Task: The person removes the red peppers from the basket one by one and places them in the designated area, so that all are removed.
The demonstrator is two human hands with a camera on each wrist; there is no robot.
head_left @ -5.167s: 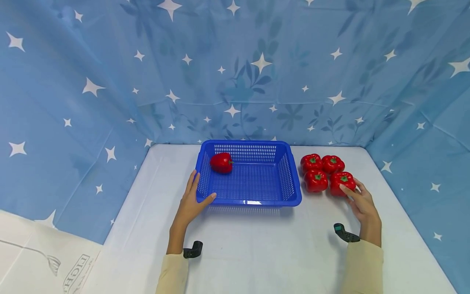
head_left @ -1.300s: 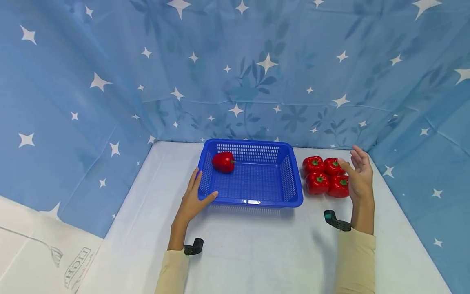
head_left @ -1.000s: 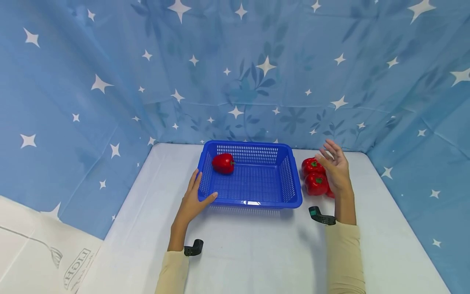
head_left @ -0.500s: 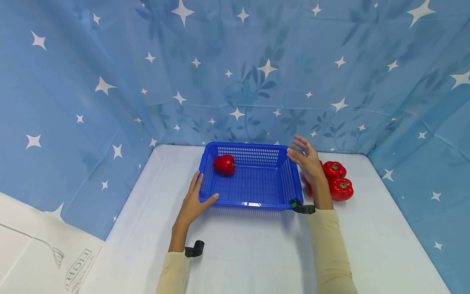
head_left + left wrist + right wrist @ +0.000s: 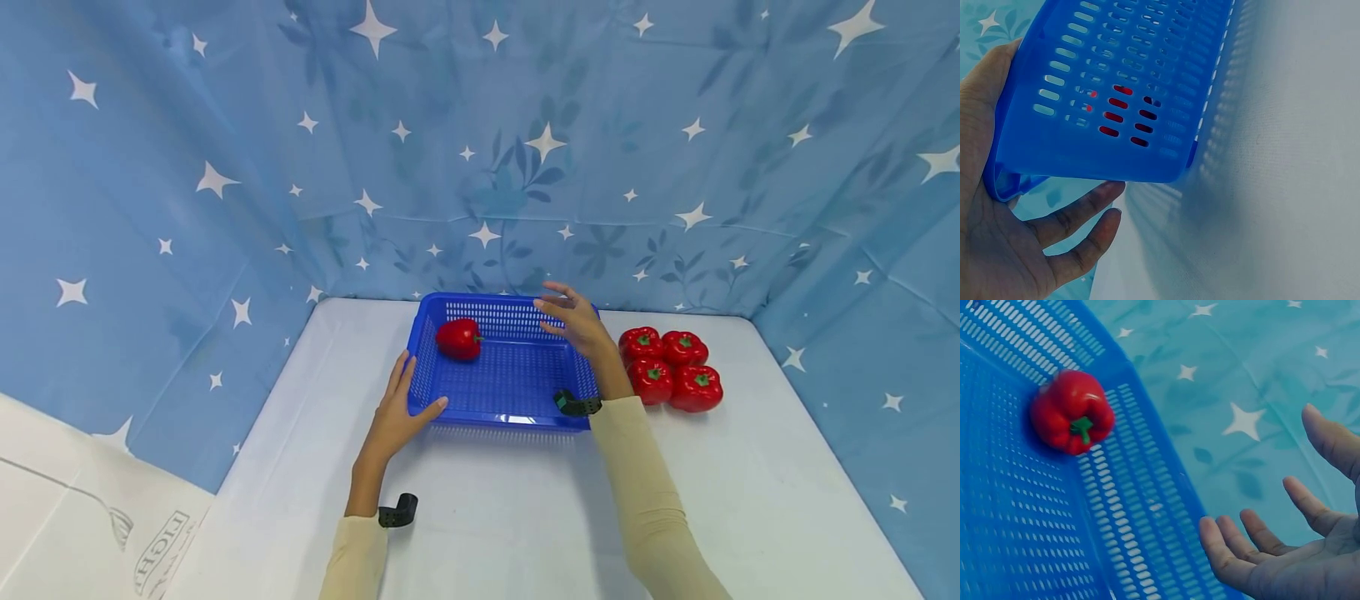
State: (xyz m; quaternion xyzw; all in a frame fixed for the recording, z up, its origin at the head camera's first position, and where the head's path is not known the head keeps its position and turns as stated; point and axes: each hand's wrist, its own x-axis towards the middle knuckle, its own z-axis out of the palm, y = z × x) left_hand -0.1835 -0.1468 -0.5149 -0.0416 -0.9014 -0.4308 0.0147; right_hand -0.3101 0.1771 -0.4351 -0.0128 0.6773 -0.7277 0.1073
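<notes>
A blue perforated plastic basket stands on the table, with one red bell pepper lying on its side at the back left inside. My left hand rests at the basket's front left corner, its thumb along the front rim and its fingers spread beside the left wall. Over the back right part of the basket is my right hand, fingers apart and loosely bent, holding nothing. In the right wrist view the palm is bare and the pepper shows its green stem.
Several red bell peppers stand grouped on the table just right of the basket, stems up. The table has a white cover. A blue curtain with white stars closes off the back and sides.
My right hand leaves the front right pepper of the group, rises, and sweeps left over the group to above the basket, holding nothing. The left hand and the peppers stay in place.
</notes>
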